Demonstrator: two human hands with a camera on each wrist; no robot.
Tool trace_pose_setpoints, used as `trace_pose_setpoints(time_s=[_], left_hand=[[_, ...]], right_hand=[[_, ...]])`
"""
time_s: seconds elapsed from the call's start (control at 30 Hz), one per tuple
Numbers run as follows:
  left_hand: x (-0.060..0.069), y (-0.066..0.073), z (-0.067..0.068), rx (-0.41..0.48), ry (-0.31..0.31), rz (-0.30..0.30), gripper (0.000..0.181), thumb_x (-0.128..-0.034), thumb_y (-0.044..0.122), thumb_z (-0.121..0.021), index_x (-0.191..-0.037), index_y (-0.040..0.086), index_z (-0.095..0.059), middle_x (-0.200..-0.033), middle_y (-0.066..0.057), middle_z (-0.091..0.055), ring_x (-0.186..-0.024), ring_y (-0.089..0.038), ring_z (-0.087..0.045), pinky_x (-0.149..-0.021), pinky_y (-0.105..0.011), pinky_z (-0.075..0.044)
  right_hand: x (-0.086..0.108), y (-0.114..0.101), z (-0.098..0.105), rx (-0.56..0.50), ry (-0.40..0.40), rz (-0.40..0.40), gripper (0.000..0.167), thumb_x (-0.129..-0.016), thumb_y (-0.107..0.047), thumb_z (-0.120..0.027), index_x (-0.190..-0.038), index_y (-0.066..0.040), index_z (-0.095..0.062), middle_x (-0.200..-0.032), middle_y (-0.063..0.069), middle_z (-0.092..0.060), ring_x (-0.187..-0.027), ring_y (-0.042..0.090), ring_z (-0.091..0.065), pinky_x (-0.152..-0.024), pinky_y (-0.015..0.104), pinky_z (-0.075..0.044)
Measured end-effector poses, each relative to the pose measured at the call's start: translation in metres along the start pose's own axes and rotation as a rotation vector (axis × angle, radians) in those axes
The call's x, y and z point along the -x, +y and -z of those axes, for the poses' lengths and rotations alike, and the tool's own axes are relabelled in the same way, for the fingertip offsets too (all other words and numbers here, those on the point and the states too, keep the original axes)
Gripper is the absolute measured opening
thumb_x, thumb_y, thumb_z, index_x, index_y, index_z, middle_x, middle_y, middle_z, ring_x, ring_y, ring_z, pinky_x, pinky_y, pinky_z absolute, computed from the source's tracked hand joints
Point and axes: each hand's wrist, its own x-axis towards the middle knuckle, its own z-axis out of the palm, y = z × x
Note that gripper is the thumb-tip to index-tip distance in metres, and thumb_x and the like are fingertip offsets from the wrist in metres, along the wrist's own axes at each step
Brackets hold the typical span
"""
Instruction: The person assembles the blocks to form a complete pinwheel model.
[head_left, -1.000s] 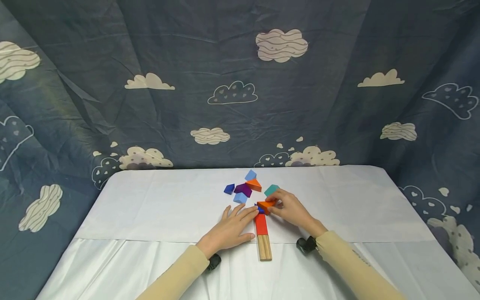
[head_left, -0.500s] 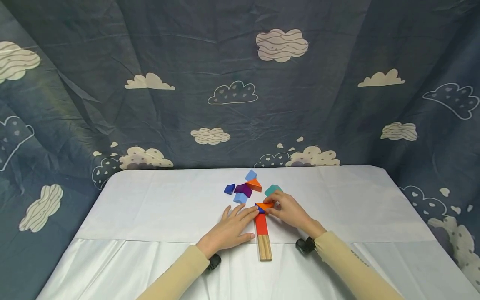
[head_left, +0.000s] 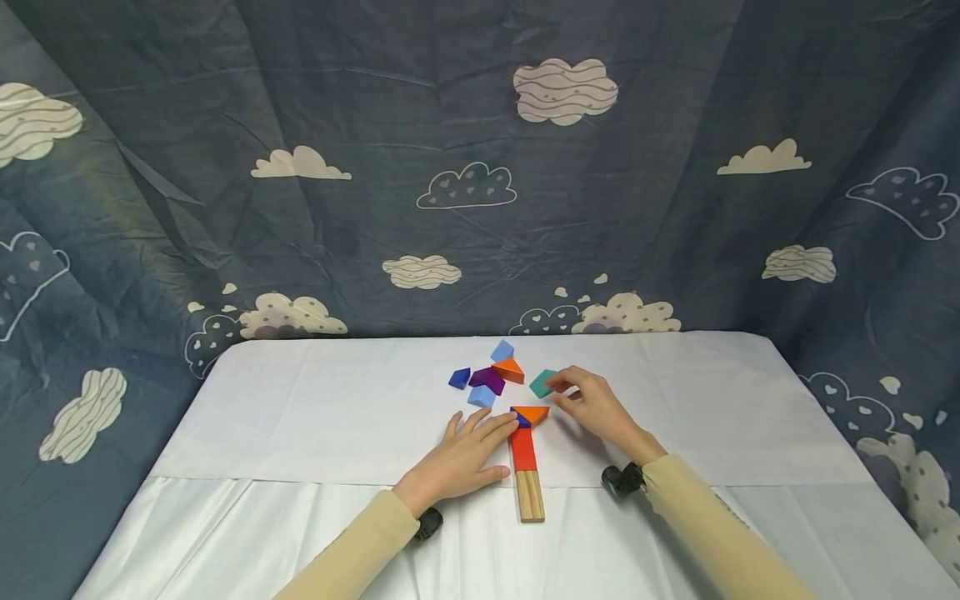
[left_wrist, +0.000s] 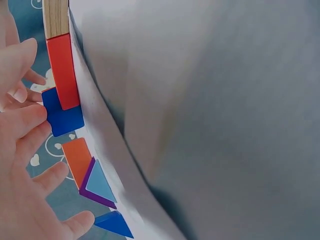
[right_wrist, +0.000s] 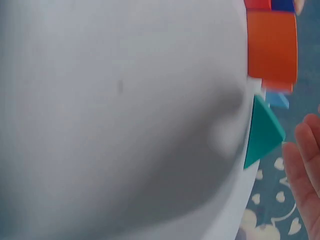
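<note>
My left hand (head_left: 459, 467) lies spread beside a column of blocks, its fingertips touching the blue triangular block (left_wrist: 62, 112). Below that block in the head view come a red block (head_left: 523, 450) and a bare wooden block (head_left: 529, 496). An orange triangular block (head_left: 532, 414) sits against the blue one on the right, and no hand holds it. Close to the teal triangular block (right_wrist: 263, 132) is my right hand (head_left: 596, 408), fingers slightly bent and thumb apart. Whether its fingertips touch the teal block I cannot tell.
Behind the column lie a purple block (head_left: 489, 380), another orange triangle (head_left: 508, 370), a small dark blue block (head_left: 460, 378) and two light blue blocks, one near (head_left: 481, 396) and one far (head_left: 502, 350). A white cloth (head_left: 300, 417) covers the table; a cloud-patterned curtain (head_left: 337, 225) hangs behind.
The orange triangle has been set flat against the blue block. My right hand has let go of it and moved up and right to the teal block. My left hand stays put.
</note>
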Motion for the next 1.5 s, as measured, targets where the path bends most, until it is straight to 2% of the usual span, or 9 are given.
trace_pose_setpoints(time_s=[0.2,0.4,0.6,0.87,1.5], left_hand=[[0.0,0.001,-0.001,0.002,-0.001,0.009,0.065,-0.0958,0.039,-0.056,-0.151,0.015,-0.031,-0.154,0.001,-0.028,-0.141,-0.027,-0.019,-0.109,-0.058,-0.014],[0.0,0.0,-0.001,0.0,0.008,0.003,0.065,-0.0957,0.039,-0.056,-0.151,0.015,-0.031,-0.154,0.0,-0.027,-0.141,-0.027,-0.021,-0.109,-0.059,-0.016],[0.0,0.0,-0.001,-0.01,0.01,0.001,0.065,-0.096,0.039,-0.056,-0.151,0.017,-0.03,-0.155,0.002,-0.026,-0.139,-0.025,-0.024,-0.109,-0.057,-0.019],[0.0,0.0,-0.001,-0.002,0.005,-0.001,0.066,-0.0958,0.039,-0.056,-0.152,0.016,-0.029,-0.156,0.003,-0.024,-0.13,-0.02,-0.034,-0.101,-0.043,-0.032],[-0.004,-0.001,0.0,-0.058,0.045,-0.024,0.06,-0.096,0.038,-0.056,-0.148,0.015,-0.038,-0.151,-0.001,-0.032,-0.131,-0.025,-0.031,-0.101,-0.043,-0.031]], right_hand=[[-0.002,0.011,0.007,0.01,0.073,-0.007,0.024,-0.085,0.006,-0.066,-0.108,0.002,-0.066,-0.103,0.013,-0.065,-0.09,0.028,-0.062,-0.076,0.042,-0.053],[-0.003,0.014,0.01,0.006,0.085,-0.017,0.023,-0.085,0.006,-0.066,-0.107,0.002,-0.066,-0.103,0.013,-0.066,-0.089,0.027,-0.061,-0.075,0.042,-0.053],[-0.006,0.012,0.009,0.004,0.073,-0.026,0.022,-0.085,0.005,-0.065,-0.107,0.002,-0.066,-0.101,0.013,-0.066,-0.088,0.027,-0.06,-0.076,0.042,-0.053],[-0.017,0.006,0.006,0.002,0.028,-0.067,0.023,-0.088,0.002,-0.064,-0.11,0.001,-0.065,-0.103,0.012,-0.066,-0.092,0.026,-0.06,-0.08,0.042,-0.052],[-0.012,0.004,0.0,-0.021,0.001,-0.065,0.021,-0.088,0.001,-0.065,-0.109,0.0,-0.066,-0.102,0.011,-0.067,-0.092,0.026,-0.061,-0.08,0.04,-0.052]])
